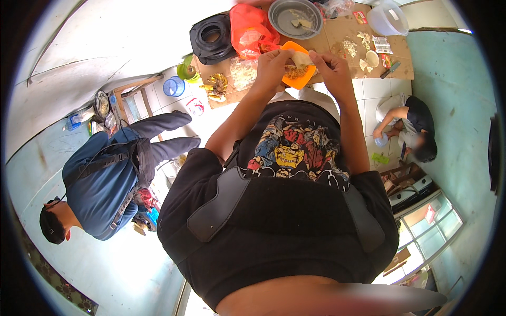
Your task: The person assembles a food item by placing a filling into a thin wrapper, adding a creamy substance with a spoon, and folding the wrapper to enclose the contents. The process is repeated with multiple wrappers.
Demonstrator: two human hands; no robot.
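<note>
Between my two hands is a small, pale, thin sheet like a dough wrapper [301, 59], held up over an orange square container [294, 46]. My left hand [272, 67] pinches its left side with closed fingers. On the other side, the thumb and fingers of my right hand [332, 69] close on its right edge. Orange-brown crumbly filling [293, 73] shows in the container below the sheet. Just beyond stands a round grey basin [279, 21] with pale pieces and what looks like a spoon inside.
A red plastic bag [252, 32], a black ring-topped object [210, 38] and a clear bag of pale pieces [243, 72] stand left. Right are chopped pale bits [349, 48], a cup [372, 59], a knife [390, 69] and a translucent tub [387, 23]. People [103, 174] are on both sides.
</note>
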